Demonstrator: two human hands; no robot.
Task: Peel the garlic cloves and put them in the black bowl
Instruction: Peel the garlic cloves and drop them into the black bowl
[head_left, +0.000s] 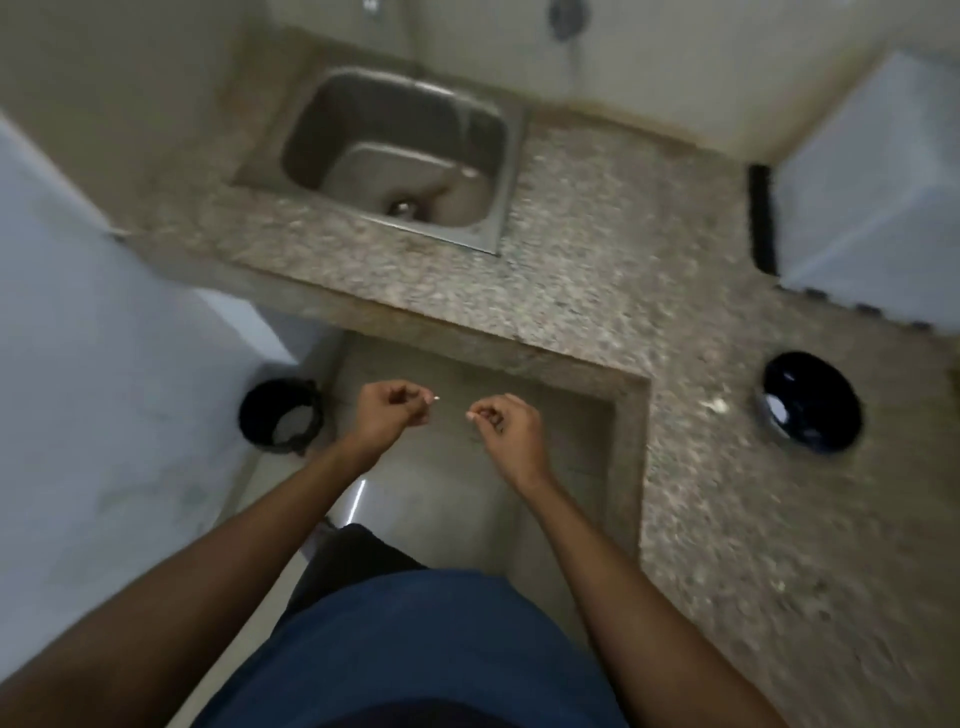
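My left hand (387, 410) and my right hand (506, 423) are held out over the floor in front of the counter, a short gap between them. Each has its fingers curled and pinches a small pale bit at the fingertips, the left one (435, 398), the right one (470, 415); the blur hides whether these are garlic or peel. The black bowl (810, 402) sits on the granite counter (597, 249) far to the right of my hands, with something pale inside it at its left. A few pale scraps (714, 404) lie on the counter just left of the bowl.
A steel sink (400, 156) is set in the counter ahead. A small black bin (280, 415) stands on the floor left of my left hand. A white appliance (878, 192) fills the back right corner and a white surface (78, 364) rises at the left.
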